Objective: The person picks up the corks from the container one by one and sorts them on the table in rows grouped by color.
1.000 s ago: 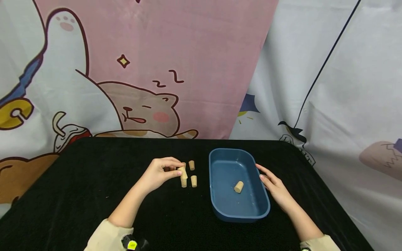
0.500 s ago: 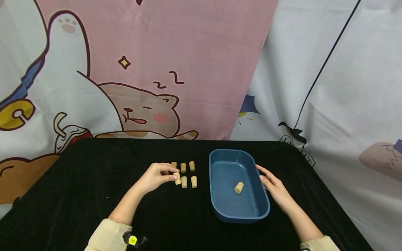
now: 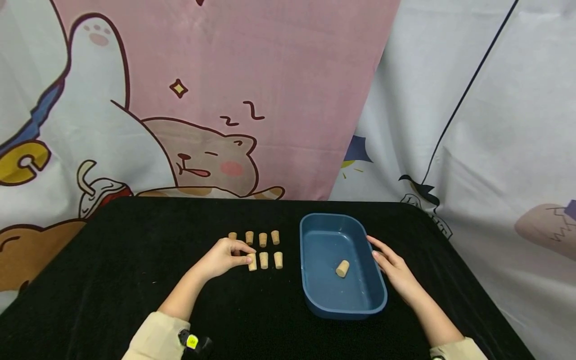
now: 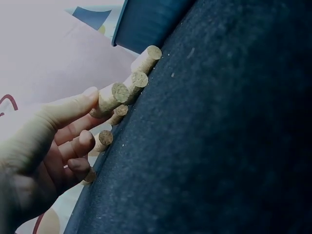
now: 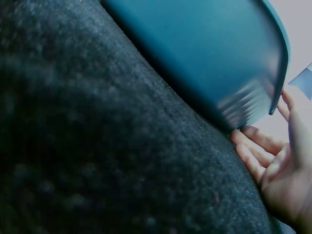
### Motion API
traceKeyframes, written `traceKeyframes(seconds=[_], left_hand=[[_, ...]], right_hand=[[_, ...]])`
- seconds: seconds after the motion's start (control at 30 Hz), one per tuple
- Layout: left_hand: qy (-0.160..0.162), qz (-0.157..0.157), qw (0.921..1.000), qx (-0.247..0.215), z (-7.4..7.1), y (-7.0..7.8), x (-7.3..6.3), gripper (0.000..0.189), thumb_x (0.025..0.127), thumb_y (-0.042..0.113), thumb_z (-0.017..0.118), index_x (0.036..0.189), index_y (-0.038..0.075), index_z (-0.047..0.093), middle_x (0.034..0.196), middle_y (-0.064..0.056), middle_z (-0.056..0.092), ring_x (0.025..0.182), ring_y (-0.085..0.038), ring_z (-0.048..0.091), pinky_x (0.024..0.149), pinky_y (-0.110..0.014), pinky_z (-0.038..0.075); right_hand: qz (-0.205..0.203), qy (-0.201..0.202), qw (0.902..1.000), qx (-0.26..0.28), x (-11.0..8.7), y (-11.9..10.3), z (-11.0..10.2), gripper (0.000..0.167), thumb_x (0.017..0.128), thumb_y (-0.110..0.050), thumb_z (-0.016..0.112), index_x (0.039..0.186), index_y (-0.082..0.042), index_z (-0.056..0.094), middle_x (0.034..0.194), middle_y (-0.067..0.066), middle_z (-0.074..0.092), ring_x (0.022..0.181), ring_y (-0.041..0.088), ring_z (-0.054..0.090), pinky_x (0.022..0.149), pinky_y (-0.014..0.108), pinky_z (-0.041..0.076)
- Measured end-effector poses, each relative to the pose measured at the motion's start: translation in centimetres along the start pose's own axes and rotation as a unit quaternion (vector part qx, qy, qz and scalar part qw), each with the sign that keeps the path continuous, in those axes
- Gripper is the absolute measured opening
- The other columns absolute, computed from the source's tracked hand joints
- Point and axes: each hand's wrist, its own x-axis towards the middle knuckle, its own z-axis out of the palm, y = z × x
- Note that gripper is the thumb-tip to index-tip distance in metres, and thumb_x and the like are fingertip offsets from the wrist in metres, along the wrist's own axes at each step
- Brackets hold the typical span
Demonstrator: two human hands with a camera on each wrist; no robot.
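- A cork (image 3: 252, 261) is pinched upright by the left hand (image 3: 222, 257) on the black table (image 3: 135, 260), beside two rows of corks (image 3: 263, 248).
- The blue tray (image 3: 315, 292) is steadied by the right hand's (image 3: 396, 272) straight fingers.
- The cork is best released only once seated level in line.

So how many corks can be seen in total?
8 corks: four in the back row, three in the front row with the left hand on one, one in the blue tray.

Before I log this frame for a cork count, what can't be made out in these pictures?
- Head view: left hand may hide corks behind its fingers.
- Left wrist view: far corks overlap; count unclear.
- Right wrist view: tray is motion-blurred, its inside unseen.
- Right hand: cut off by the frame edge.
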Motion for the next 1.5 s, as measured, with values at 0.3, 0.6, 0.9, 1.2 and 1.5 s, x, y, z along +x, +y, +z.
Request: traceKeyframes(seconds=[0.3,0.6,0.9,1.2,1.5], left_hand=[[-0.016,-0.014,0.9998,0.004,0.1,-0.6,-0.1,0.019,0.090,0.017,0.067,0.105,0.007,0.071,0.088,0.003,0.064,0.070,-0.016,0.056,0.061,-0.030,0.048],[-0.009,-0.008,0.9999,0.006,0.3,-0.6,0.1,0.017,0.090,0.015,0.067,0.104,0.005,0.072,0.091,0.001,0.065,0.072,-0.017,0.055,0.062,-0.029,0.046],[-0.004,0.004,0.9998,0.018,0.4,-0.6,0.1,0.017,0.091,0.013,0.066,0.104,0.004,0.072,0.086,0.003,0.063,0.071,-0.017,0.054,0.061,-0.029,0.046],[0.002,0.000,0.9995,0.031,0.3,-0.5,0.0,0.019,0.090,0.015,0.067,0.106,0.006,0.071,0.090,0.004,0.064,0.072,-0.014,0.055,0.062,-0.030,0.048],[0.045,0.012,0.9979,0.045,-0.1,1.4,0.2,0.024,0.090,0.016,0.067,0.111,0.005,0.069,0.094,0.002,0.061,0.074,-0.016,0.054,0.061,-0.030,0.048]], right_hand=[[-0.002,-0.004,1.0000,0.008,0.0,0.1,-0.1,0.051,0.105,-0.029,0.037,0.151,-0.010,0.027,0.150,0.025,0.026,0.107,0.001,0.056,0.085,0.029,0.050],[-0.003,-0.004,1.0000,0.008,0.0,0.1,-0.1,0.050,0.105,-0.028,0.037,0.150,-0.009,0.027,0.148,0.027,0.027,0.106,0.001,0.056,0.084,0.028,0.050],[-0.001,-0.004,0.9999,0.013,-0.2,0.2,-0.1,0.050,0.105,-0.028,0.036,0.150,-0.009,0.027,0.149,0.026,0.026,0.106,0.001,0.056,0.084,0.029,0.050],[0.006,-0.002,0.9999,0.008,0.0,0.1,0.0,0.051,0.105,-0.030,0.037,0.151,-0.010,0.027,0.149,0.026,0.027,0.106,0.002,0.057,0.084,0.030,0.050],[0.006,0.000,1.0000,0.003,0.0,0.0,0.0,0.051,0.105,-0.031,0.038,0.150,-0.010,0.028,0.149,0.025,0.027,0.107,0.001,0.055,0.085,0.029,0.049]])
